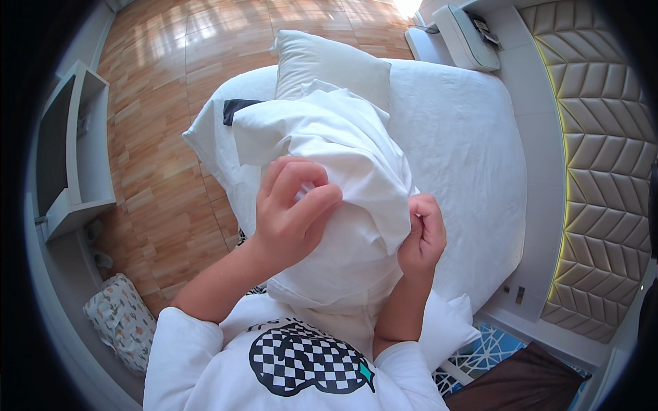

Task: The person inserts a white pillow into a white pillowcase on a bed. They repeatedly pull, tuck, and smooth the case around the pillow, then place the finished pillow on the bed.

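A loose, rumpled white cloth, possibly a pillowcase, is bunched up in front of my chest. My left hand pinches it near the middle, thumb against curled fingers. At the cloth's right edge, my right hand grips the fabric between thumb and bent fingers. Folds hide part of the cloth's opening and whatever lies beneath it. Just beyond, an off-white pillow rests on the far end of the white-sheeted bed, partly covered from view by the cloth.
A dark fabric piece shows left of the cloth. Another white pillow is by my right elbow. A padded headboard panel lines the right wall. On the left are a white cabinet and a cactus-print bundle.
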A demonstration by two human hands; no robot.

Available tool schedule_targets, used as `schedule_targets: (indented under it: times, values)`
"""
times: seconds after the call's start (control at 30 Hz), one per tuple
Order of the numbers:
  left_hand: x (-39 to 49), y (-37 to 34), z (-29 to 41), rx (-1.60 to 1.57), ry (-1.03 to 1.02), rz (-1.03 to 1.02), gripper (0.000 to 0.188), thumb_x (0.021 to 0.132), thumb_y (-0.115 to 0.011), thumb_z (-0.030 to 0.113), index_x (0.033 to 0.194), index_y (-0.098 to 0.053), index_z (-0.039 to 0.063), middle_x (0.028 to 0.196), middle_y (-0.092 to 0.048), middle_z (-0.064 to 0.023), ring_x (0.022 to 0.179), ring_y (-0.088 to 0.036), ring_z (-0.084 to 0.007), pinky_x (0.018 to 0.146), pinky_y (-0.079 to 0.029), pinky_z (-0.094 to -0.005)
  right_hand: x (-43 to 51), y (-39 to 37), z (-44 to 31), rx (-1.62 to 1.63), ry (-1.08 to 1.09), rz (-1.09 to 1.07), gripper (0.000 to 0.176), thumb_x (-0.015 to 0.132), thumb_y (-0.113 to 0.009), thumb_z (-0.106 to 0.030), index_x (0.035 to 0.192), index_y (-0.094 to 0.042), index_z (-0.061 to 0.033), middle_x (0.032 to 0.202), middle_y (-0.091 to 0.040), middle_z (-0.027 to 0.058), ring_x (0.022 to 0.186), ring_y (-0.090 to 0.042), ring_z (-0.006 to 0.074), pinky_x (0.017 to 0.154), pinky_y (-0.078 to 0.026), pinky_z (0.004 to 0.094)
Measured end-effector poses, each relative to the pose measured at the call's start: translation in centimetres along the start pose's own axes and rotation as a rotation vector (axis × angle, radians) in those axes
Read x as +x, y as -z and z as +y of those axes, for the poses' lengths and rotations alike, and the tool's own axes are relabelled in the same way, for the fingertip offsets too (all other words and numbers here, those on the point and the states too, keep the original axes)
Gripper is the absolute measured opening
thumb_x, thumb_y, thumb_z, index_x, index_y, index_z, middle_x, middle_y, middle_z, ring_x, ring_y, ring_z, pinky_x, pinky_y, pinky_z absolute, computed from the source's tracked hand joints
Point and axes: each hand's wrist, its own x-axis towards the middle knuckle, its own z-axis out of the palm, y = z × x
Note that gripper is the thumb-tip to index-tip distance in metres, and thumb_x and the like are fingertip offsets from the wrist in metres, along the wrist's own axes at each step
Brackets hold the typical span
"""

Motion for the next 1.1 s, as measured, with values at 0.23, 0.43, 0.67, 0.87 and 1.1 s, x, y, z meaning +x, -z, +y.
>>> schedule_targets:
  times: [0.23,0.43,0.67,0.87,1.1]
  values:
    - [-1.5,0.3,0.1,-0.171,-0.2,-0.075,0.024,0.066,-0.069,0.002,0.087,-0.058,0.003,0.085,-0.058,-0.0101,0.074,-0.057,-0.0297,0.068,-0.05,-0.0381,2.0,-1.0,0.7,0.284,0.126,0.103,0.011,0.101,-0.045,-0.005,0.092,-0.05,-0.0027,0.094,-0.067,0.0125,0.092,-0.063,0.0243,0.096,-0.042,0.0395]
    - [-1.1,0.1,0.4,-0.076,0.035,-0.116,0.029,0.065,-0.075,0.006,0.091,-0.063,0.007,0.088,-0.058,-0.0064,0.072,-0.056,-0.0243,0.063,-0.047,-0.0348,0.9,-1.8,0.1,0.411,0.016,0.073,0.007,0.101,-0.047,-0.002,0.096,-0.051,-0.0014,0.083,-0.059,0.005,0.069,-0.047,0.0116,0.069,-0.043,0.025]
    - [0.8,-1.4,-0.1,0.067,-0.058,-0.07,0.026,0.067,-0.078,0.012,0.089,-0.064,0.01,0.094,-0.059,-0.004,0.085,-0.058,-0.0234,0.078,-0.046,-0.0388,3.8,-1.3,1.3,-0.151,0.113,0.114,0.019,0.088,-0.064,0.0,0.107,-0.061,-0.0018,0.098,-0.064,0.009,0.078,-0.058,0.0188,0.07,-0.046,0.0303]
    - [0.2,-2.0,0.5,0.056,0.096,-0.134,0.031,0.068,-0.077,0.009,0.095,-0.063,0.007,0.09,-0.061,-0.0065,0.081,-0.06,-0.027,0.071,-0.049,-0.0379,8.2,-0.7,2.8,-0.181,-0.189,-0.322,0.019,0.084,-0.066,-0.005,0.102,-0.065,-0.0001,0.095,-0.069,0.0119,0.077,-0.062,0.0268,0.071,-0.049,0.0354]
    - [-1.1,-0.7,0.6,-0.024,0.09,-0.064,0.032,0.067,-0.076,0.0,0.096,-0.063,0.002,0.083,-0.061,-0.0095,0.07,-0.061,-0.0277,0.059,-0.051,-0.0342,6.4,-2.2,3.7,0.165,-0.399,0.022,0.014,0.098,-0.059,-0.012,0.092,-0.064,0.0004,0.079,-0.061,0.0005,0.074,-0.052,0.0082,0.069,-0.045,0.0242]
